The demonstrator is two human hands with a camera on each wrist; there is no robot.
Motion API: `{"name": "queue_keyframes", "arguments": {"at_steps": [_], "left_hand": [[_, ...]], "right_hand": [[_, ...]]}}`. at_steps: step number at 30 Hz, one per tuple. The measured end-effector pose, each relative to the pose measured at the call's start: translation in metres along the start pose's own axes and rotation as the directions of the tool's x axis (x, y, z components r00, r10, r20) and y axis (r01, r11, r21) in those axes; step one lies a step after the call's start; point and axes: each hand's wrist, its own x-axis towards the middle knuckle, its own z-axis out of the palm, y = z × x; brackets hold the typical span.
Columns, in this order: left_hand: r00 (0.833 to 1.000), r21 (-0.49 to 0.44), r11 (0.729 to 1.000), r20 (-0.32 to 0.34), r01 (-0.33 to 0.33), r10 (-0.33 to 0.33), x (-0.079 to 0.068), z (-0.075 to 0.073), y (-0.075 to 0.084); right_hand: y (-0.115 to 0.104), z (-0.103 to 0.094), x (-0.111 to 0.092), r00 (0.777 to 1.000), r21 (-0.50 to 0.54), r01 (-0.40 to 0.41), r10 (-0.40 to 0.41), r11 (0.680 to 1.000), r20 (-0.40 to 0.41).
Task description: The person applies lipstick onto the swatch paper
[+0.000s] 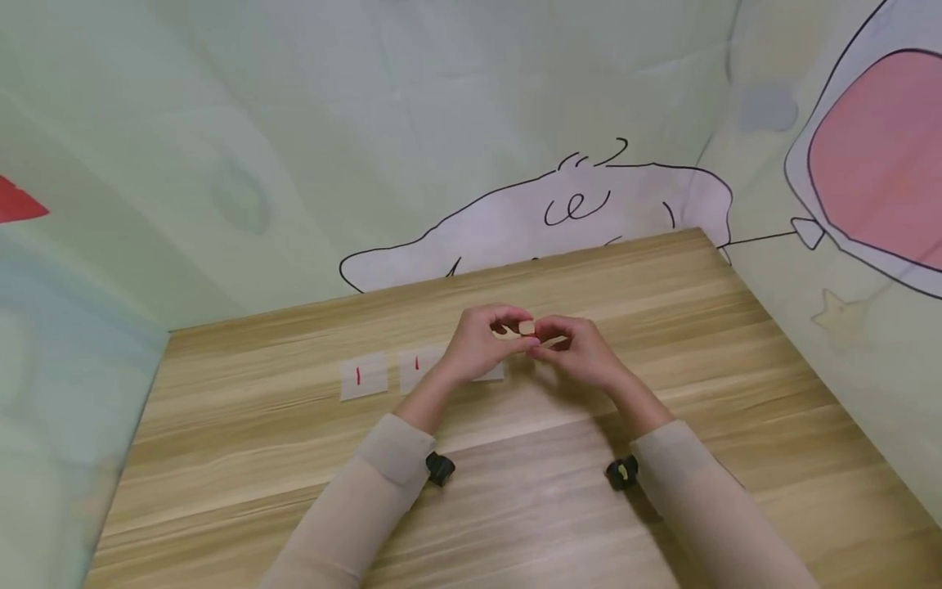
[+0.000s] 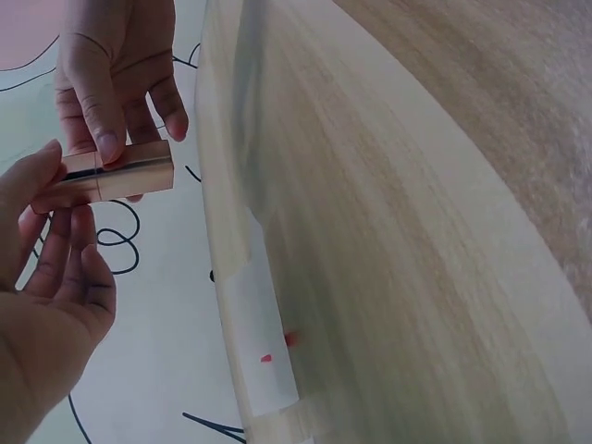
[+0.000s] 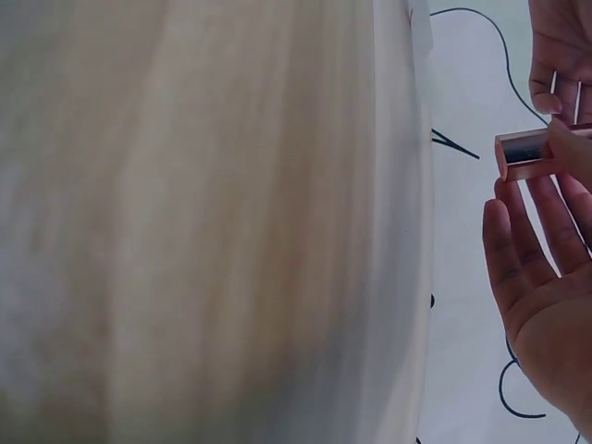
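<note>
Both hands meet over the table around a shiny rose-gold lipstick tube (image 2: 139,171), which has a seam across its middle. The left hand (image 1: 474,339) pinches one end between thumb and fingers. From the other side, the right hand (image 1: 581,352) pinches the opposite end. In the head view only a small pale face of the lipstick tube (image 1: 527,327) shows between the fingertips. To the left lie white paper pieces: one paper (image 1: 374,384) and a second paper (image 1: 408,378) each bear a short red stroke. A third paper (image 1: 491,372) is partly hidden by the left hand.
The wood-grain table (image 1: 294,458) ends at the back against a printed curtain (image 1: 294,164) with line drawings. Another curtain side with a pink balloon print (image 1: 883,155) stands at the right. A black wrist camera (image 1: 440,469) sits at the left cuff, another camera (image 1: 621,473) at the right.
</note>
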Motion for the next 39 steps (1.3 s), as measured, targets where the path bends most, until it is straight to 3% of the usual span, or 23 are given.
{"name": "queue_keyframes", "arguments": {"at_steps": [15,22,39], "left_hand": [[0.998,0.042,0.998,0.019,0.056,-0.057,0.008,0.004,-0.009],[0.998,0.079,0.996,0.039,0.045,-0.048,0.009,0.006,-0.013],[0.993,0.042,0.996,0.085,0.08,-0.083,0.01,0.017,-0.018]], "right_hand": [[0.007,-0.003,0.01,0.997,-0.07,-0.032,0.037,0.997,0.071],[0.009,-0.005,0.011,0.992,-0.109,-0.035,0.048,0.993,0.116],[0.02,-0.006,0.012,0.984,-0.104,-0.02,0.038,0.994,0.175]]}}
